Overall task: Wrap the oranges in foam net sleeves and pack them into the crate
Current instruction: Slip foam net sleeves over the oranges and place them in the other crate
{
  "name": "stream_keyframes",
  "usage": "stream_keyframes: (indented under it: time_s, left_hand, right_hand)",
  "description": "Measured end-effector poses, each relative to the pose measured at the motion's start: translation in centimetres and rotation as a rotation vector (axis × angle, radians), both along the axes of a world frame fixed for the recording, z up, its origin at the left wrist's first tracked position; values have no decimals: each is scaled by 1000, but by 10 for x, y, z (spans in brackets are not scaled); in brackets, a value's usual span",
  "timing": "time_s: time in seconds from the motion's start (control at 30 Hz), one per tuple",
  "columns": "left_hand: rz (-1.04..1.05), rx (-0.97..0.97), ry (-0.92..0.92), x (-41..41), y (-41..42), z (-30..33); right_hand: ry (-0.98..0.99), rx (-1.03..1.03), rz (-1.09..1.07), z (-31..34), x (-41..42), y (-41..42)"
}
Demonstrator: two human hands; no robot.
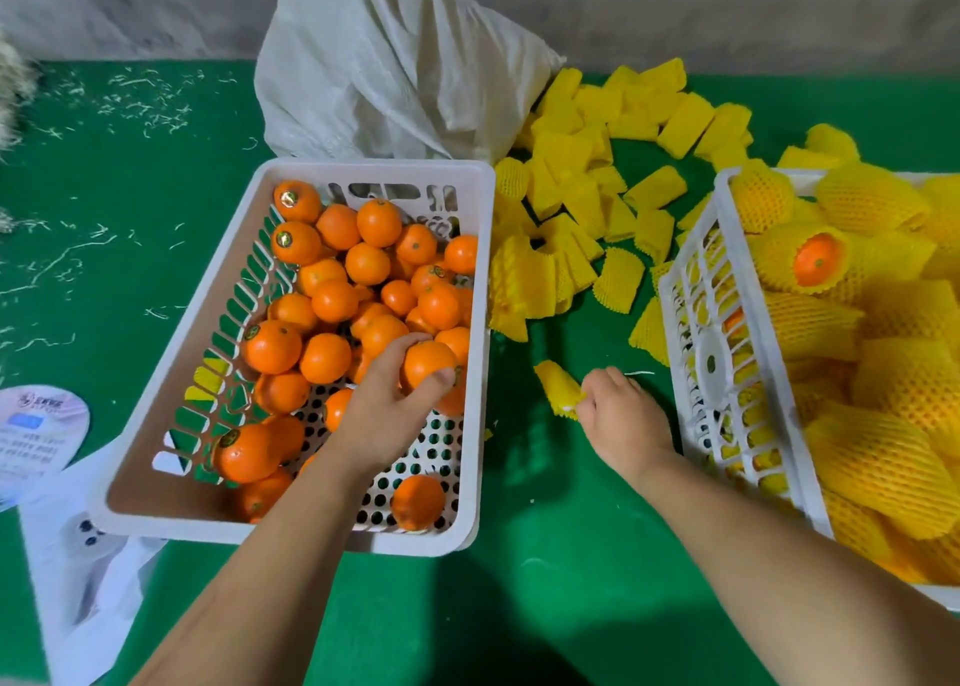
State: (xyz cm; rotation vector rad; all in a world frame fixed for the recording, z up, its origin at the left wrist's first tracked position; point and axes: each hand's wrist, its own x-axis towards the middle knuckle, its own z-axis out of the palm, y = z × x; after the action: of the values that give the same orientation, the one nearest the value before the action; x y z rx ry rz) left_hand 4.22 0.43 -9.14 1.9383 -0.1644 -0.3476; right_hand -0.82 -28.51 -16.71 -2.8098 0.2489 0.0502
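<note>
Left hand grips orange in basket; crate (right) holds wrapped oranges.

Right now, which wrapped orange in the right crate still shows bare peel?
The sleeved orange near the right crate's far-left corner: its sleeve end gapes toward the camera, exposing orange peel. The others there look fully yellow.

Two bare arms

The left hand and the right hand wear no gloves, rings or watch. Both arms are bare all the way down, with no sleeves to see.
</note>
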Motion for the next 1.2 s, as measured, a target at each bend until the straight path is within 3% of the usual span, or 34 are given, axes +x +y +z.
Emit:
stream_keyframes:
  time_s: [0.1,0.2,0.37,0.47,0.53,0.63,0.8,0.93,1.2]
  left_hand:
    - [33,-126,-1,-5,-4,21]
    - [57,-285,-9,-19,-13,48]
    - [-141,-324,23,-54,-59,69]
    - [-86,-355,152,-71,-83,66]
    - [-16,-436,271,-76,-87,63]
    - [-16,-424,209,-81,-89,59]
    - [-146,-481,157,-87,-82,54]
    - [-281,-465,134,-89,-77,52]
    - [-158,-412,153,-83,-87,51]
  right_hand:
    - [-140,379,-195,22,-3,8]
    - [-255,661,-228,42,-8,15]
    - [-334,826,-238,72,-13,38]
    - [-374,884,-224,86,-18,46]
    - [-391,876,-190,93,-25,43]
    - [-363,796,-148,103,-37,40]
    - [-441,367,-130,119,-50,36]
    - [-446,159,-32,126,-58,37]
    - [-467,391,-58,127,-58,33]
